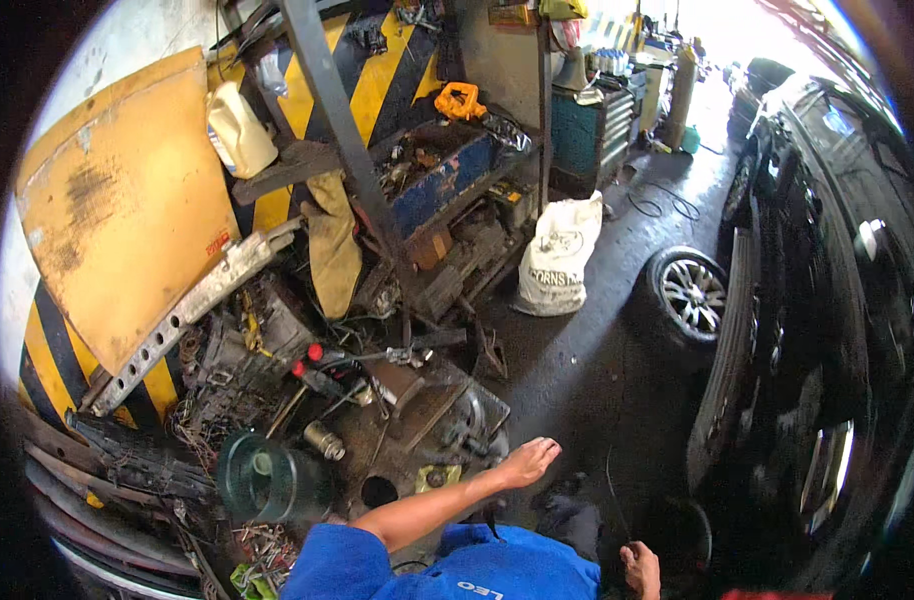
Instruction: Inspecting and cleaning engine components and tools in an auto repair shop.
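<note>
Presently my left hand [529,462], open and empty, hovers just right of the vise [464,428]. My right hand [640,568] hangs low, half-curled, apparently empty.

Left hand [527,462] sits at the edge of the scrap pile [377,400], fingers spread over the dark floor [577,370]. Open lane: floor strip running up between pile and black car [827,300]. Blocked left by metal parts, cables, green bucket [262,480]. Loose wheel [689,295] and white sack [560,255] narrow the lane further up. Right hand [641,570] is low, near the car.
</note>
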Demonstrator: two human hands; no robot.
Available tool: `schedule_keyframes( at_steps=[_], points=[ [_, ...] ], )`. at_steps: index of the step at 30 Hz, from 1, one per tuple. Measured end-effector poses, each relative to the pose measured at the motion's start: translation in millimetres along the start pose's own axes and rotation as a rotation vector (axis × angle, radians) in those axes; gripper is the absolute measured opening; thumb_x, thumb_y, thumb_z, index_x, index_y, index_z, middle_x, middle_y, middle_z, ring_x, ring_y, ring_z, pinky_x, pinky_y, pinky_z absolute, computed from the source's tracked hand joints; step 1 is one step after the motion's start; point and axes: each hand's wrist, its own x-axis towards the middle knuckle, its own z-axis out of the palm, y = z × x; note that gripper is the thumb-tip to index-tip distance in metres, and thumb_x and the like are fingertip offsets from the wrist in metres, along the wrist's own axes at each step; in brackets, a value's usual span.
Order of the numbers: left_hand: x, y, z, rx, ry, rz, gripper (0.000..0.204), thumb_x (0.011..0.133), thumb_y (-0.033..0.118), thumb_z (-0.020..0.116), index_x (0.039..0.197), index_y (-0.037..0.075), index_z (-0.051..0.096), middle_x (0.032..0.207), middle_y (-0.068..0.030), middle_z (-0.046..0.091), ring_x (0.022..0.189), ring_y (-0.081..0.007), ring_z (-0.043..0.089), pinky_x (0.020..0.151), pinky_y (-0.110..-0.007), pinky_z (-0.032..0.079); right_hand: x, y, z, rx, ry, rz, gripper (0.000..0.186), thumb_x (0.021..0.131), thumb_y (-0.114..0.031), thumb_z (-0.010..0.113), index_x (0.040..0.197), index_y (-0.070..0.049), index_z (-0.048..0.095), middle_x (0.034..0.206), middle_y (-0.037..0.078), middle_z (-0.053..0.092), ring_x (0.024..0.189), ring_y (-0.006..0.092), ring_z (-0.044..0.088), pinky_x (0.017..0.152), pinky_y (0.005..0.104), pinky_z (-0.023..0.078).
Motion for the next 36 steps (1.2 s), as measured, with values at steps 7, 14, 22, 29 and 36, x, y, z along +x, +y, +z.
schedule_keyframes(
  at_steps=[7,14,22,29,36],
  points=[
    [114,-66,23,-0.172,-0.015,-0.262,0.030,0.099,0.021,0.040,0.108,-0.001,0.059,0.095,-0.0162,0.063,0.086,-0.0327,0.064,0.078,-0.043,0.051,173,-8,-85,-0.163,-0.029,-0.084,0.034,0.089,-0.027,0.065,0.110,-0.001,0.065,0.098,0.024,0.067,0.097,0.0404,0.064,0.083,0.0446,0.051],
    [175,-81,-5,-0.338,0.145,-0.682,0.031,0.097,0.027,0.049,0.110,0.002,0.061,0.078,-0.0109,0.069,0.077,-0.0258,0.068,0.073,-0.040,0.052,358,-110,-171,-0.404,-0.176,-0.257,0.028,0.089,-0.025,0.064,0.105,-0.001,0.065,0.093,0.023,0.068,0.093,0.0398,0.065,0.078,0.0446,0.051],
    [202,-208,3,-0.486,0.204,-0.984,0.017,0.093,0.017,0.054,0.101,0.007,0.066,0.073,-0.0021,0.061,0.058,-0.0112,0.055,0.048,-0.030,0.045,604,-184,-186,0.349,-0.669,0.274,0.041,0.092,-0.037,0.064,0.120,-0.008,0.066,0.111,0.020,0.067,0.103,0.0236,0.063,0.094,0.0267,0.044],
    [348,-271,-84,-0.224,0.076,-1.139,0.029,0.095,0.024,0.049,0.107,0.006,0.067,0.085,-0.0111,0.068,0.064,-0.0182,0.062,0.054,-0.035,0.050,718,-287,-220,-0.210,-0.462,-0.671,0.034,0.093,-0.032,0.055,0.110,-0.004,0.065,0.101,0.023,0.067,0.094,0.0363,0.065,0.083,0.0414,0.050],
    [555,-307,-192,0.010,0.224,-0.724,0.035,0.088,0.033,0.060,0.106,0.003,0.064,0.106,-0.0200,0.067,0.102,-0.0356,0.064,0.086,-0.045,0.050,852,-310,-241,-0.086,-0.376,-0.508,0.031,0.091,-0.029,0.059,0.109,-0.004,0.064,0.099,0.021,0.068,0.096,0.0401,0.063,0.081,0.0445,0.050]
  ],
)
